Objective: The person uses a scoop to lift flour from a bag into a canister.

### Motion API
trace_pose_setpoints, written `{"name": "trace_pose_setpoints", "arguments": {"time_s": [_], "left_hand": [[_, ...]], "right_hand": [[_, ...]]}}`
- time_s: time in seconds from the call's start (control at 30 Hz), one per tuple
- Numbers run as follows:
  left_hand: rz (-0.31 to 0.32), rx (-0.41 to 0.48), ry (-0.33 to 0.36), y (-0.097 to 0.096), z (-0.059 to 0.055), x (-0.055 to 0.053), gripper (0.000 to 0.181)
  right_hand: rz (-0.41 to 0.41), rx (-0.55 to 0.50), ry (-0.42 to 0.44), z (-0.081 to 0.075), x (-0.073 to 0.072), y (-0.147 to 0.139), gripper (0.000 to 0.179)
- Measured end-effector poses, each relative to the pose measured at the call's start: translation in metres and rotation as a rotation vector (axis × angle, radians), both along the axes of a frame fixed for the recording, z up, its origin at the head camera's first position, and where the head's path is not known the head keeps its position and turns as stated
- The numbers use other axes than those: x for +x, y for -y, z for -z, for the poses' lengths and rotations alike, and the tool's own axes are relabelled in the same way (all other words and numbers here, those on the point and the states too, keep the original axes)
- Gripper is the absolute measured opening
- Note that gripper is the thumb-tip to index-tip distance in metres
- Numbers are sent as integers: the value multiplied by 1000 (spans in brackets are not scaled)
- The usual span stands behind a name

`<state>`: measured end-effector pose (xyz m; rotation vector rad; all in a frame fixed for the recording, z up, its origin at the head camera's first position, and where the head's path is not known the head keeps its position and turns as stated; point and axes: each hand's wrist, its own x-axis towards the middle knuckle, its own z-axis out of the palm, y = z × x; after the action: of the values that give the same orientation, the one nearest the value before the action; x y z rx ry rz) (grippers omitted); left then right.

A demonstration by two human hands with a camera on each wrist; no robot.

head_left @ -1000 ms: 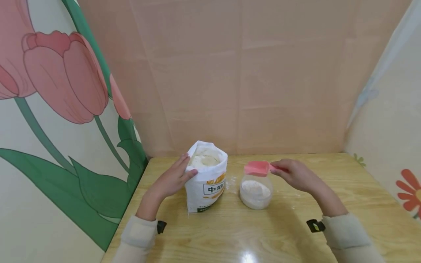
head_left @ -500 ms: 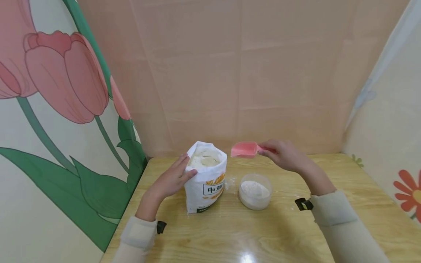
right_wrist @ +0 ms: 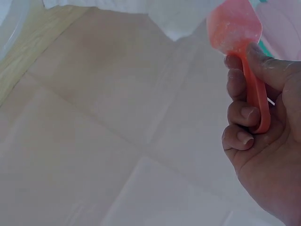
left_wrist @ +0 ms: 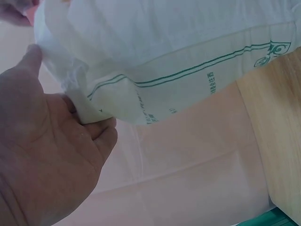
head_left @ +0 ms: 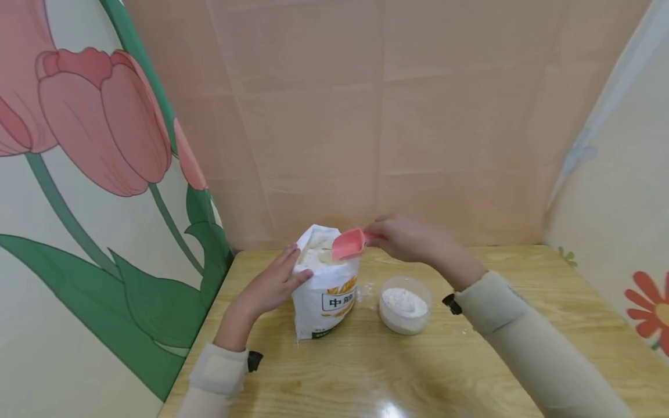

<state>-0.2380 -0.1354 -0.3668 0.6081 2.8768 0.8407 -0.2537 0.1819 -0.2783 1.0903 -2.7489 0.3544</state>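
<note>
A white flour bag (head_left: 325, 293), upright with its top rolled open, stands on the table. At its left rim my left hand (head_left: 269, 287) holds on, the thumb at the front and the fingers along the side. In the left wrist view the fingers of my left hand (left_wrist: 51, 141) curl at the bag's corner (left_wrist: 141, 80). My right hand (head_left: 405, 238) grips the handle of a pink scoop (head_left: 348, 244), whose bowl overlaps the bag's right rim. Traces of flour cling to the scoop (right_wrist: 235, 28) in the right wrist view. Right of the bag sits a clear round bowl (head_left: 405, 326) containing flour (head_left: 403, 302).
The wooden table (head_left: 334, 377) has flour spilled (head_left: 367, 287) between bag and bowl. Behind it hangs a beige cloth backdrop (head_left: 376, 128). A wall with painted tulips (head_left: 104, 122) rises at the left, and another with a red flower (head_left: 650, 302) at the right.
My right hand has carried the pink scoop up and left, from over the bowl to the flour bag's opening. My left hand stays on the bag.
</note>
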Motion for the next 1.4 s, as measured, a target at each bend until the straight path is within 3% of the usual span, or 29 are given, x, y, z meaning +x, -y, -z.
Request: {"name": "trace_pose_setpoints", "arguments": {"time_s": [0.2,0.47,0.73,1.07,1.27,1.4], "left_hand": [[9,7,-2,-2,-2,1,95],[9,0,5,-3,-4,2,95],[1,-6,19,-2,-2,4,97],[16,-70,-18,-6,-7,7,97],[6,-81,-27,-5,-7,6,97],[4,-83,-25,-6,-8,7,98]], "right_hand": [[-77,121,-17,-10,-7,31,8],[-114,340,67,-23,-21,63,16],[-62,556,107,-5,-28,99,14],[26,534,249,10,-34,127,15],[-49,536,210,15,-40,128,18],[-109,453,195,14,-43,115,17]]}}
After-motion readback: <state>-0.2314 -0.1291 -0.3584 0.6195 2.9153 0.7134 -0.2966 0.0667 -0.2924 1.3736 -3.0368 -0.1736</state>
